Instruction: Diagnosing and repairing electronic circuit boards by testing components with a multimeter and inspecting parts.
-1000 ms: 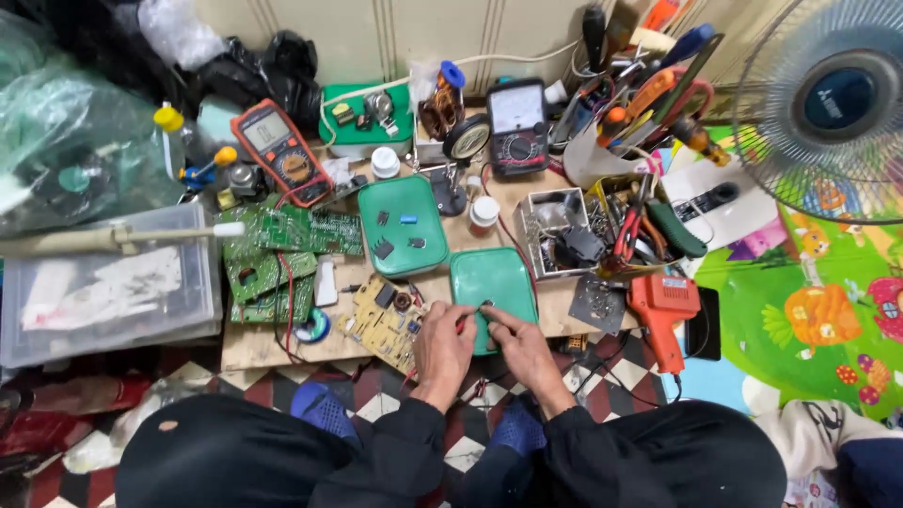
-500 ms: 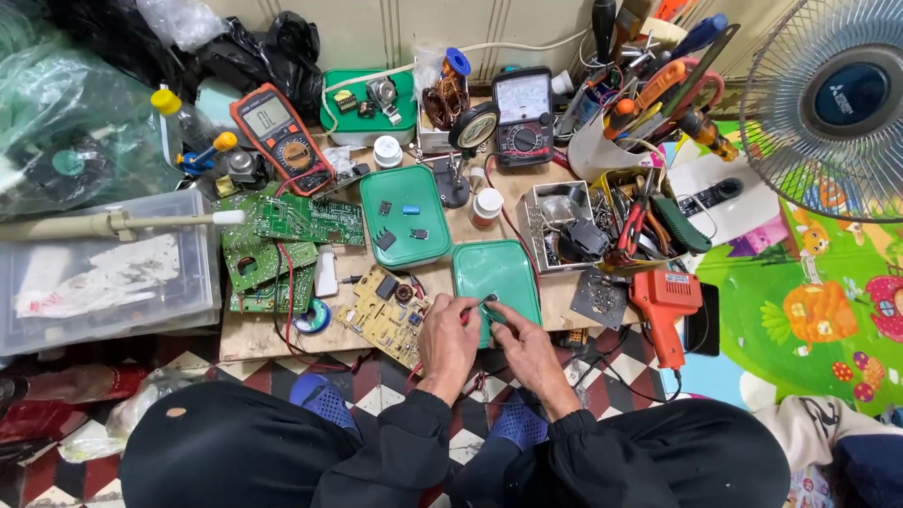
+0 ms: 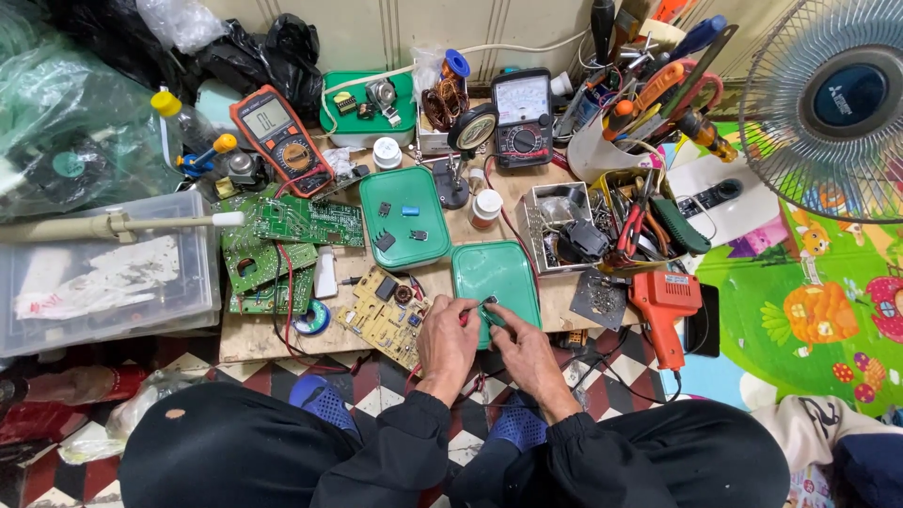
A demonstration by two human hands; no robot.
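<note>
A low wooden surface (image 3: 254,339) crowded with electronics repair gear stands on a checkered red, black and white floor (image 3: 376,386), where a person in dark clothing sits over it. Both hands meet at the near edge of a green tray (image 3: 499,273). The left hand (image 3: 447,343) has its fingers closed around a slim red-handled tool (image 3: 463,318), and the right hand (image 3: 527,353) pinches a small dark component (image 3: 490,302) between its fingertips, held just over the tray's near rim; what kind of part it is cannot be made out. Just left of the left fingers lies a tan circuit board (image 3: 386,315), and beyond it a stack of green circuit boards (image 3: 282,245). Ahead of the fingers sits a second green tray (image 3: 404,218) holding a few loose parts. Farther ahead, an orange-cased digital multimeter (image 3: 280,139) and a black analog meter (image 3: 522,118) rest near the wall. Right of the right fingers, an orange soldering gun (image 3: 666,306) lies at the surface's edge, behind it a metal box (image 3: 564,226) of parts and a tub of hand tools (image 3: 649,221). A clear plastic bin (image 3: 103,273) sits well to the left, and a wire-guarded electric fan (image 3: 832,99) stands far right above a colourful play mat (image 3: 809,320).
</note>
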